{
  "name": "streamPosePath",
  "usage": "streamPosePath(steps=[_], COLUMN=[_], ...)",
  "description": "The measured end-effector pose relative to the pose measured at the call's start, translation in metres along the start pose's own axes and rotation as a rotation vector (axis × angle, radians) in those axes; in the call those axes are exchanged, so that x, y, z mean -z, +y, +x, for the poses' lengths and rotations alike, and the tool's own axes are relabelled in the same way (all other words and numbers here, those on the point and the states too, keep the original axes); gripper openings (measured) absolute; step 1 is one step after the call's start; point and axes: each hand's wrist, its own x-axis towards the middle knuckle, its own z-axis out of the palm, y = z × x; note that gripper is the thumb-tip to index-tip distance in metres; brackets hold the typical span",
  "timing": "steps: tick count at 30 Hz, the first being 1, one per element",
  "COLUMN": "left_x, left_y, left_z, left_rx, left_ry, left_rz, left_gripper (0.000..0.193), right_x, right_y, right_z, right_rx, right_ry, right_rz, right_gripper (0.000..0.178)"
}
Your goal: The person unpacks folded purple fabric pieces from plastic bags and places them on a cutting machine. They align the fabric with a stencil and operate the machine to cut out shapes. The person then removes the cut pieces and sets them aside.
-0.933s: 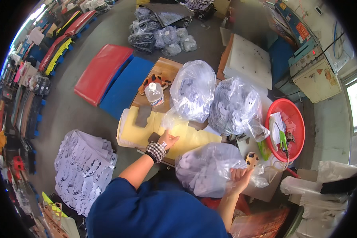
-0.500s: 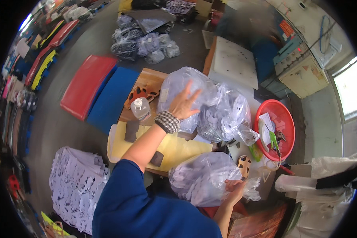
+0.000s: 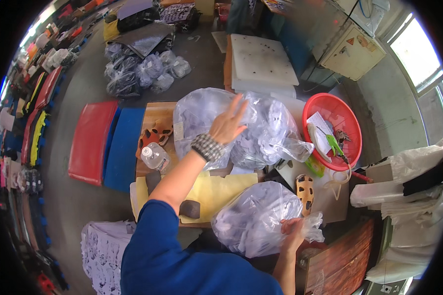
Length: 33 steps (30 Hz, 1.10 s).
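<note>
My left hand (image 3: 227,124) hovers over or rests on two full clear plastic bags, fingers spread and empty; contact is hard to tell. Pale lavender cut pieces fill both the left bag (image 3: 192,118) and the right bag (image 3: 268,135), whose loose neck points right. My right hand (image 3: 292,233) grips the gathered neck of a third clear plastic bag (image 3: 253,219), bulging with similar pieces, at the near side of the table. Beyond that neck lies an orange-tan cutting die with black pads (image 3: 304,194). Yellow sheet material (image 3: 221,189) spreads under my left forearm.
A red plastic basin (image 3: 355,132) at the right holds green-handled snips (image 3: 334,143) and papers. A clear bottle (image 3: 155,156) and another cutting die (image 3: 155,133) stand left. Dark grey blocks (image 3: 189,209) lie on the yellow sheet. Lavender sheets (image 3: 101,258) are stacked at lower left.
The whole view has shifted with my head, the far objects sliding leftward. My left hand stays spread over the bags, nearer their junction. My right hand keeps hold of the near bag's neck.
</note>
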Motion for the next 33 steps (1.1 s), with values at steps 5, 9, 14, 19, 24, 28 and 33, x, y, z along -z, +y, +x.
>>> streamPosePath(steps=[5,9,14,19,24,28,33], left_x=[-0.03,-0.027,0.034,0.109,0.149,0.159,0.15], left_y=[-0.004,0.004,0.02,0.039,0.075,0.113,0.18], left_z=[0.005,-0.017,0.003,-0.003,-0.016,-0.03,-0.086], left_rx=[0.182,0.038,0.259,0.448,0.345,0.255,0.318], left_ry=[-0.558,-0.24,0.435,0.796,0.91,0.892,0.674], left_rz=[0.178,-0.076,-0.476,-0.583,-1.047,-1.206,-1.371], left_gripper=[0.063,0.02,0.025,0.042,0.052,0.052,0.047], right_x=[0.0,-0.004,-0.013,-0.02,-0.023,-0.018,-0.013], right_y=[-0.001,-0.005,-0.019,-0.055,-0.096,-0.103,-0.065], right_z=[-0.003,-0.004,0.005,0.009,0.004,0.008,0.017], right_rx=[0.04,0.064,0.032,0.052,0.167,0.19,0.06], right_ry=[-0.011,-0.002,-0.11,-0.163,-0.222,-0.434,-0.411], right_rz=[-0.026,-0.086,0.15,0.441,0.453,0.382,0.279], right_gripper=[0.048,0.049,0.051,0.052,0.052,0.05,0.047])
